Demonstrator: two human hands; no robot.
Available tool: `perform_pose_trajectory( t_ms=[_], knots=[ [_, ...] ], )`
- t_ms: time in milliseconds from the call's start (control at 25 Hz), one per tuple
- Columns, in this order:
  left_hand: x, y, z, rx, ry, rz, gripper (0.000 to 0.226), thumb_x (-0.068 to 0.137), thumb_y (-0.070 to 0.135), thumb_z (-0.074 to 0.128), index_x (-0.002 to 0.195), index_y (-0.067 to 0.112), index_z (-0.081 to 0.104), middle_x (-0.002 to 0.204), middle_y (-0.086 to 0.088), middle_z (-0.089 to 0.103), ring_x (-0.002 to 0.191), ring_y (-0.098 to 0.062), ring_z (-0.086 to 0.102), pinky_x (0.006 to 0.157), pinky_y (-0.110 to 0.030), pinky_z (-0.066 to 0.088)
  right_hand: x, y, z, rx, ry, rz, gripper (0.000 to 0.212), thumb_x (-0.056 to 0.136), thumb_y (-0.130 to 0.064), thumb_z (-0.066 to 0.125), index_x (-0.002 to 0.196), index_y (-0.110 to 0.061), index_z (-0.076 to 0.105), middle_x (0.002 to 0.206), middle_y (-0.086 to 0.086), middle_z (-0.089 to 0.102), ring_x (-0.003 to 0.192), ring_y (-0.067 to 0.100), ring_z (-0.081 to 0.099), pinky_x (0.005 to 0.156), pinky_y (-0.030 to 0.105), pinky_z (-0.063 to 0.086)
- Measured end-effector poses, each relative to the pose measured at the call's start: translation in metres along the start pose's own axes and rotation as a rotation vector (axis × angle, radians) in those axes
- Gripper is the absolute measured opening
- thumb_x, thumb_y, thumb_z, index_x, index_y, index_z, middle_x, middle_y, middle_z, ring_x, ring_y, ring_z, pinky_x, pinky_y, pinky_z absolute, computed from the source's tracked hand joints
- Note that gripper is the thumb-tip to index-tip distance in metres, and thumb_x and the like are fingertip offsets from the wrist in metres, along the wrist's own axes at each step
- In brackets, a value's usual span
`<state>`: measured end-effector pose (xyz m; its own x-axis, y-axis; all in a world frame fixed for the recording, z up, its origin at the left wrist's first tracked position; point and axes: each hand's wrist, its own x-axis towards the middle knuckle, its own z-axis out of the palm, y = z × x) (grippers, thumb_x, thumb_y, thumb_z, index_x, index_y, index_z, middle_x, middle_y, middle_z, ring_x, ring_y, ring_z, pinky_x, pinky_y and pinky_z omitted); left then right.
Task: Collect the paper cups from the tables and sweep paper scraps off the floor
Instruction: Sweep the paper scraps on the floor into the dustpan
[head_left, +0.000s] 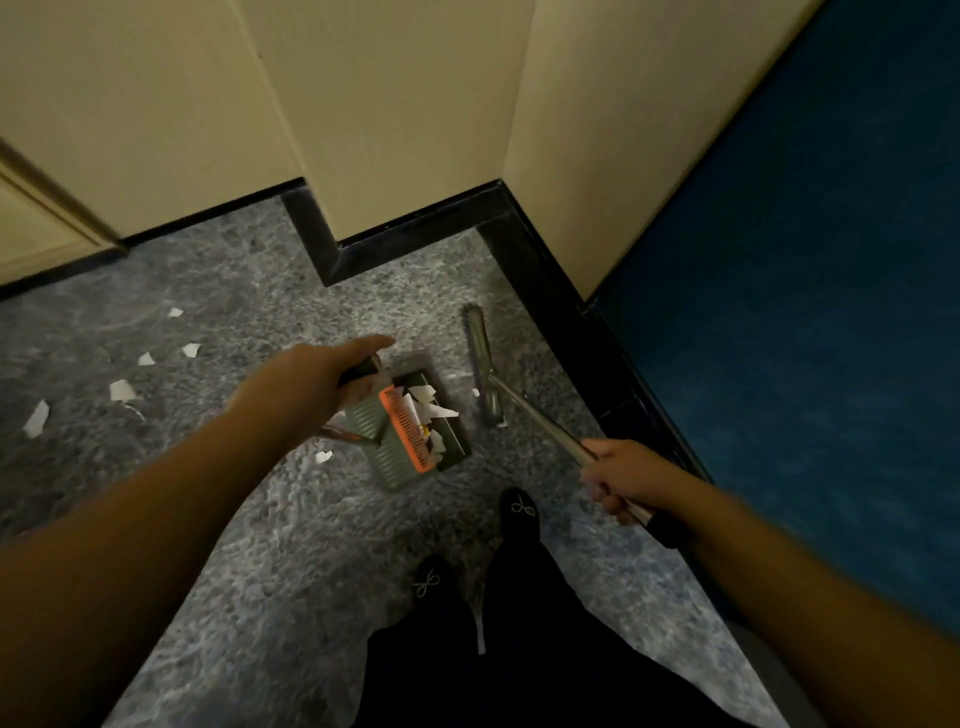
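Sweeping near a wall corner, dustpan (415, 436) set on the grey floor (249, 519) just below the left hand (317, 379), mouth turned toward the broom head (483, 364), likely so scraps can be pushed straight in. Left hand curled tight round the dark upright handle (361, 370) of the dustpan, steadying it. Several white paper scraps (428, 410) already heaped inside, against the orange comb strip (408, 431). Right hand (621, 478) wrapped closed around the metal broom pole (540, 415), gripping low on the shaft, head resting on the floor beyond that grip, beside the black skirting (561, 312). More loose scraps (122, 389) scattered well off to the far side of the left grip, one small piece (323, 457) just beneath it. Dim and blurred, so finger detail hard to tell. No cups visible.
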<state>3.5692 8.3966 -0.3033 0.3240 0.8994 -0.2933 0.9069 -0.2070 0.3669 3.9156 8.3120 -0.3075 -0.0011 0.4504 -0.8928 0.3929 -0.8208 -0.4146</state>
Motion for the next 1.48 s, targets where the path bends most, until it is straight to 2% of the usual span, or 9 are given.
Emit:
perform_pose_trajectory(
  t_ms=[240, 440, 680, 840, 960, 1080, 1200, 1400, 1480],
  knots=[
    [0.051, 0.042, 0.007, 0.084, -0.075, 0.142, 0.050, 0.097, 0.049, 0.042, 0.145, 0.050, 0.029, 0.110, -0.007, 0.068, 0.085, -0.026, 0.063, 0.074, -0.034, 0.048, 0.014, 0.024, -0.044, 0.091, 0.069, 0.053, 0.056, 0.099, -0.001, 0.042, 0.151, -0.014, 0.024, 0.068, 0.012, 0.046, 0.049, 0.016, 0.036, 0.039, 0.023, 0.033],
    [0.087, 0.068, 0.023, 0.126, -0.107, 0.164, 0.050, 0.098, 0.049, 0.040, 0.146, 0.051, 0.024, 0.114, -0.005, 0.067, 0.095, -0.027, 0.063, 0.084, -0.039, 0.050, 0.043, 0.034, -0.081, 0.097, 0.088, 0.082, 0.063, 0.096, 0.003, 0.043, 0.152, -0.013, 0.019, 0.066, 0.012, 0.050, 0.047, 0.016, 0.039, 0.037, 0.022, 0.036],
    [0.107, 0.074, 0.024, 0.110, -0.100, 0.169, 0.049, 0.097, 0.052, 0.038, 0.144, 0.054, 0.023, 0.111, -0.003, 0.068, 0.093, -0.026, 0.064, 0.084, -0.043, 0.052, 0.079, 0.031, -0.092, -0.042, 0.046, 0.116, 0.058, 0.094, 0.006, 0.041, 0.149, -0.007, 0.026, 0.077, 0.016, 0.051, 0.057, 0.023, 0.045, 0.052, 0.034, 0.039],
    [0.108, 0.071, 0.019, 0.127, -0.076, 0.170, 0.068, 0.081, 0.070, 0.016, 0.145, 0.050, 0.026, 0.106, -0.002, 0.070, 0.087, -0.025, 0.065, 0.077, -0.038, 0.052, 0.088, 0.018, -0.079, -0.020, -0.084, 0.108, 0.055, 0.099, -0.003, 0.039, 0.151, -0.012, 0.023, 0.068, 0.012, 0.051, 0.051, 0.017, 0.043, 0.046, 0.030, 0.038],
    [0.102, 0.070, 0.017, 0.163, -0.074, 0.145, 0.075, 0.074, 0.074, 0.006, 0.144, 0.054, 0.023, 0.099, -0.002, 0.070, 0.080, -0.023, 0.064, 0.074, -0.039, 0.053, 0.086, 0.008, -0.060, 0.027, -0.192, 0.153, 0.050, 0.101, -0.005, 0.037, 0.149, -0.011, 0.024, 0.065, 0.007, 0.045, 0.045, 0.011, 0.038, 0.040, 0.022, 0.035],
    [0.101, 0.072, 0.020, 0.176, -0.113, 0.115, 0.064, 0.080, 0.072, 0.011, 0.142, 0.059, 0.018, 0.100, -0.002, 0.068, 0.085, -0.024, 0.063, 0.077, -0.042, 0.054, 0.082, 0.005, -0.044, 0.113, -0.265, 0.220, 0.056, 0.103, -0.009, 0.035, 0.153, -0.020, 0.013, 0.065, 0.004, 0.042, 0.037, 0.006, 0.035, 0.037, 0.016, 0.031],
    [0.093, 0.067, 0.023, 0.189, -0.146, 0.088, 0.051, 0.091, 0.065, 0.023, 0.140, 0.062, 0.010, 0.106, -0.001, 0.067, 0.090, -0.025, 0.064, 0.077, -0.044, 0.055, 0.072, 0.002, -0.041, 0.133, -0.301, 0.220, 0.054, 0.103, -0.010, 0.034, 0.152, -0.021, 0.015, 0.066, 0.002, 0.041, 0.037, 0.005, 0.034, 0.038, 0.016, 0.030],
    [0.068, 0.062, 0.025, 0.195, -0.152, 0.083, 0.072, 0.071, 0.077, 0.001, 0.141, 0.063, 0.012, 0.100, 0.000, 0.065, 0.085, -0.023, 0.062, 0.074, -0.040, 0.054, 0.058, -0.007, -0.037, 0.113, -0.265, 0.213, 0.046, 0.102, -0.006, 0.034, 0.147, -0.013, 0.026, 0.065, 0.003, 0.039, 0.036, 0.004, 0.033, 0.037, 0.013, 0.028],
    [0.062, 0.059, 0.025, 0.186, -0.132, 0.086, 0.057, 0.085, 0.069, 0.017, 0.141, 0.061, 0.014, 0.101, 0.000, 0.066, 0.086, -0.022, 0.062, 0.073, -0.038, 0.053, 0.053, -0.011, -0.033, 0.159, -0.254, 0.204, 0.048, 0.102, -0.002, 0.034, 0.148, -0.011, 0.024, 0.069, 0.005, 0.038, 0.031, 0.003, 0.035, 0.034, 0.012, 0.029]
  ],
)
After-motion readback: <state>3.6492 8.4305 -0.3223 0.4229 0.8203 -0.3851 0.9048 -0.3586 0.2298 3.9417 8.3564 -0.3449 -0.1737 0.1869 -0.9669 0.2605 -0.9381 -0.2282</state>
